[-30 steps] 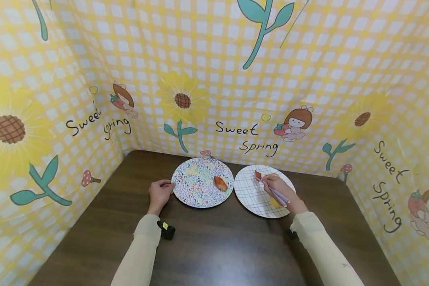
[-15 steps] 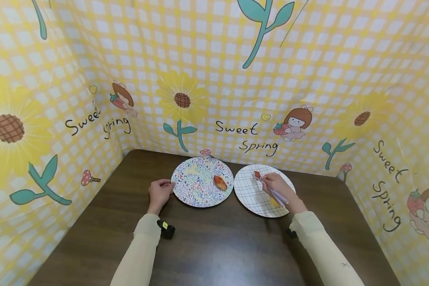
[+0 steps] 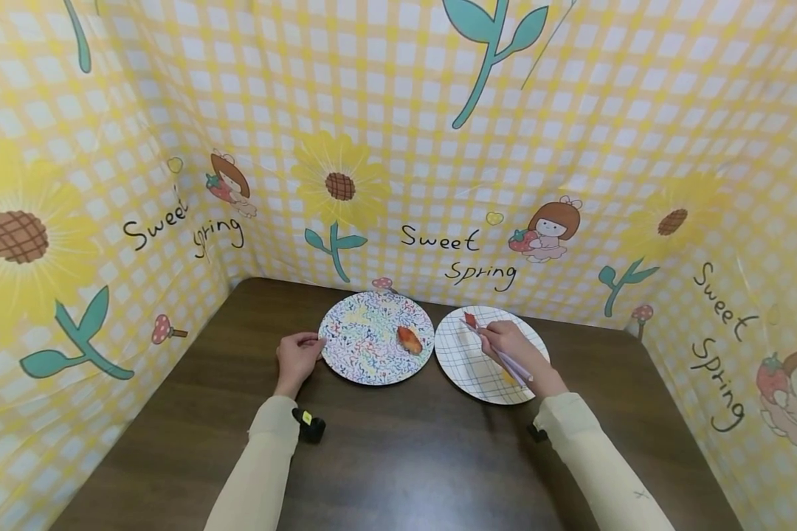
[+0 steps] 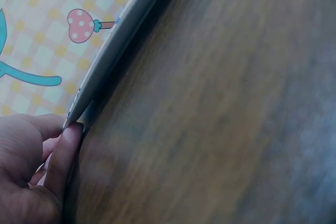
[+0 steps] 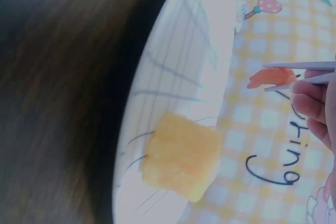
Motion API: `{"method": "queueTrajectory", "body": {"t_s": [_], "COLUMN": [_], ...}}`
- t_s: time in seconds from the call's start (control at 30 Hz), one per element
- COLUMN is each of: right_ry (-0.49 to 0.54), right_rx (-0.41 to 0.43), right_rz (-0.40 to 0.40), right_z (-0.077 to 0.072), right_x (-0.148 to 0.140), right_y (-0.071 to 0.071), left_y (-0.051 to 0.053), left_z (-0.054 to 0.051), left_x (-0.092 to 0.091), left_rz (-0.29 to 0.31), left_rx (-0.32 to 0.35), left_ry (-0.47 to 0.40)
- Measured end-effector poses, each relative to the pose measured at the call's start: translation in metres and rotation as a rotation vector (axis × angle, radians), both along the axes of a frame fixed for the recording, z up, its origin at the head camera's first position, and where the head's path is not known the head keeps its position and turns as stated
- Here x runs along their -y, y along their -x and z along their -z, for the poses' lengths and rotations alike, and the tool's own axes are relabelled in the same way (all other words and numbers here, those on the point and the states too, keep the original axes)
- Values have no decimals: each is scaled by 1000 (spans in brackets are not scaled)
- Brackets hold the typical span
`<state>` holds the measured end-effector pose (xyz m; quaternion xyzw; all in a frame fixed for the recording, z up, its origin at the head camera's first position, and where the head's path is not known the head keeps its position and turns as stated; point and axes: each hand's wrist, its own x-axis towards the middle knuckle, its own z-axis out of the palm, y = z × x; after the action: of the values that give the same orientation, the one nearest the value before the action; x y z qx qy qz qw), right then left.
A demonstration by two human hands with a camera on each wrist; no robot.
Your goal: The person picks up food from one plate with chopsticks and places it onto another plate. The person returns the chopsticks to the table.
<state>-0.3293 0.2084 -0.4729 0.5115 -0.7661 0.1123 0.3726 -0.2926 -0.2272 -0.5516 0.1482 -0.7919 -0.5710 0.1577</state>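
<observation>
Brown table (image 3: 398, 461), nearest. Yellow cube (image 5: 181, 156), one, on the grid-lined plate (image 3: 452, 361). Left hand (image 3: 297, 358), pinching the rim of the speckled plate (image 3: 365, 358). Right hand (image 3: 513, 348), gripping lilac chopsticks (image 3: 516, 367); we see an orange-red piece (image 5: 275, 76) between their tips, over the grid-lined plate. Since half a second ago it has shifted slightly toward the speckled plate; we judge the chopsticks' hold effective. Browned piece (image 3: 409, 340), on the speckled plate. Checked cloth (image 3: 405, 147), behind.
</observation>
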Motion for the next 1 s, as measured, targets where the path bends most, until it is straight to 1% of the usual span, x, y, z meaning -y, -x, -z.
{"method": "queueTrajectory", "body": {"t_s": [0.1, 0.17, 0.33, 0.4, 0.53, 0.63, 0.83, 1.0], "right_ry": [18, 35, 48, 42, 23, 9, 3, 0], "right_rx": [-30, -36, -5, -3, -6, 13, 54, 116], "right_rz": [-6, 16, 133, 147, 93, 57, 40, 41], "right_z": [-2, -3, -4, -5, -8, -10, -12, -12], "right_x": [6, 9, 16, 18, 21, 23, 30, 39], "right_y": [-1, -3, -13, -16, -17, -17, -22, -28], "left_y": [0, 0, 0, -1, -1, -1, -2, -2], "left_z": [0, 0, -1, -1, -3, -4, -3, -3], "left_x": [0, 0, -1, -1, -2, -2, -2, -1], "left_rz": [-2, 0, 4, 3, 5, 6, 2, 8], "left_rx": [5, 6, 13, 14, 16, 17, 23, 15], "left_ry": [5, 2, -2, -3, -8, -9, -9, 1]}}
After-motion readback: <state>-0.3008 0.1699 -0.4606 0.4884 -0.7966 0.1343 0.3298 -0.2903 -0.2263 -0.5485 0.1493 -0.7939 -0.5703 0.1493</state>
